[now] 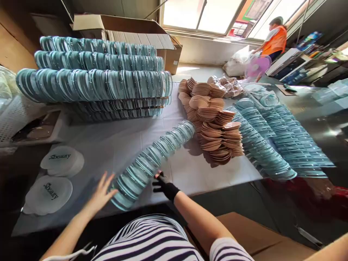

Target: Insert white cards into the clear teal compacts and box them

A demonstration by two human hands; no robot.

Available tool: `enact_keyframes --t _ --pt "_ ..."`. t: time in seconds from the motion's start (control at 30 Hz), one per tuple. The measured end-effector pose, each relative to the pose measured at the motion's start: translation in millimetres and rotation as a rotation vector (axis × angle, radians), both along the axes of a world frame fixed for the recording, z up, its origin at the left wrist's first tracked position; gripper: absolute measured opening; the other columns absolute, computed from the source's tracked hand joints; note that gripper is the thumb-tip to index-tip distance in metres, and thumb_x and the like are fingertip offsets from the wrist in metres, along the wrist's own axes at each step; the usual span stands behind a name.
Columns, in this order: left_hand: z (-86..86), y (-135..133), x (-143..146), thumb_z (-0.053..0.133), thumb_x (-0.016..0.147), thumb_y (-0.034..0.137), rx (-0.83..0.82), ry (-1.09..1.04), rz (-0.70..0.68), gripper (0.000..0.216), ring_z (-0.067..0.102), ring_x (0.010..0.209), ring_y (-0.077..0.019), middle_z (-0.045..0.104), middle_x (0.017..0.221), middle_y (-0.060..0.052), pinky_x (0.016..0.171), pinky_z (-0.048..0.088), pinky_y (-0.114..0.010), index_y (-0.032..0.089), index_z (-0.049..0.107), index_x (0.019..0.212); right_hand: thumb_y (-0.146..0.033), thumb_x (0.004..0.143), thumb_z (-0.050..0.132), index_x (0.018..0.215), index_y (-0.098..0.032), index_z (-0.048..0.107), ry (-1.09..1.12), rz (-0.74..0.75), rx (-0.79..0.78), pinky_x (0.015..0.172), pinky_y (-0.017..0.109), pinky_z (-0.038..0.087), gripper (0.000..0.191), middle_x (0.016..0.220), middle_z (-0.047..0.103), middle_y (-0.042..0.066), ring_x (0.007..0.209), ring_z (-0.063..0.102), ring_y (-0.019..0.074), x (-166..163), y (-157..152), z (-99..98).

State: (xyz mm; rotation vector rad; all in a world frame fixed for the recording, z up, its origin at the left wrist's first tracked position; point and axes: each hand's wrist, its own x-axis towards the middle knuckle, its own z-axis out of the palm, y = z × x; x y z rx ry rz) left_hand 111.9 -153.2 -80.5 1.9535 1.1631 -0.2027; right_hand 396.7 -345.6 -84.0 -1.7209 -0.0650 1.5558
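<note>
A person in a striped shirt stands at a table covered with a white cloth [190, 170]. In front of the person lies a long row of clear blue plastic cases [152, 159], packed one against the other. The row runs from the near edge of the table diagonally toward the pile of beige puffs [217, 130] in the middle.

The left hand [102, 194] is bare and open, with the fingers spread; it is flat against the left side of the near end of the row and grasps nothing. The right hand [164, 185] wears a black glove and is just at the right side of the same row, with the fingertips touching it. I cannot tell if this hand closes on anything.

On the left of the table lie two white lids [54, 177] with black letters. Behind them are tall stacked rows of blue cases [92, 79], and behind those an open cardboard box [130, 29]. More blue cases [272, 137] lie in rows on the right. Far away near the window, another person in an orange vest [276, 38] is standing.
</note>
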Motion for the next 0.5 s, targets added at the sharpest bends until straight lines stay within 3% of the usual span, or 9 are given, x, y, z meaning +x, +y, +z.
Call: enact_keyframes --t 0.07,0.13,0.2,0.27,0.37,0.5 --pt "3.1 24 -18 0.051 0.078 0.053 0.151 0.032 0.173 0.074 0.017 0.148 -0.0303 0.015 0.161 -0.006 0.118 0.023 -0.048 0.031 0.035 0.147 -0.054 0.081 0.059 0.126 -0.025 0.052 -0.124 0.189 0.061 0.083 0.041 0.054 0.055 0.115 0.064 0.010 0.098 0.063 0.0222 11 9 6.8" --pt "7.1 36 -29 0.052 0.077 0.058 0.205 0.059 0.288 0.080 0.016 0.148 -0.0304 0.018 0.160 -0.010 0.119 0.020 -0.048 0.027 0.032 0.149 -0.047 0.083 0.057 0.122 -0.024 0.056 -0.344 0.237 0.091 0.102 0.040 0.044 0.045 0.122 0.062 0.009 0.114 0.057 0.0227 60 24 15.9" --pt "9.1 29 -29 0.055 0.075 0.060 0.115 0.108 0.417 0.089 0.018 0.147 -0.0310 0.022 0.159 -0.012 0.118 0.022 -0.049 0.025 0.024 0.151 -0.043 0.088 0.047 0.129 -0.018 0.052 -0.785 0.222 0.112 0.110 0.037 0.035 0.048 0.134 0.055 0.012 0.126 0.048 0.0228 134 46 21.7" --pt "6.7 9 -18 0.055 0.078 0.061 -0.086 0.142 0.575 0.096 0.027 0.144 -0.0316 0.026 0.157 -0.015 0.115 0.029 -0.050 0.023 0.011 0.154 -0.045 0.090 0.044 0.140 -0.011 0.041 -1.097 0.203 0.050 0.113 0.037 0.029 0.060 0.145 0.044 0.017 0.135 0.038 0.0247 212 72 18.4" --pt "-4.5 -19 4 0.054 0.084 0.053 -0.276 0.071 0.698 0.098 0.037 0.140 -0.0275 0.027 0.157 -0.017 0.112 0.035 -0.046 0.023 -0.009 0.153 -0.047 0.086 0.050 0.143 -0.008 0.036 -1.150 0.250 -0.140 0.114 0.036 0.028 0.070 0.149 0.038 0.019 0.139 0.034 0.0266 293 108 -5.4" --pt "-13.4 -8 12 0.062 0.082 0.038 -0.241 0.008 0.663 0.100 0.032 0.143 -0.0241 0.028 0.157 -0.016 0.116 0.028 -0.042 0.023 -0.006 0.153 -0.059 0.082 0.054 0.143 -0.011 0.039 -1.099 0.422 -0.334 0.111 0.043 0.031 0.079 0.147 0.040 0.021 0.136 0.036 0.0326 319 127 -43.2"
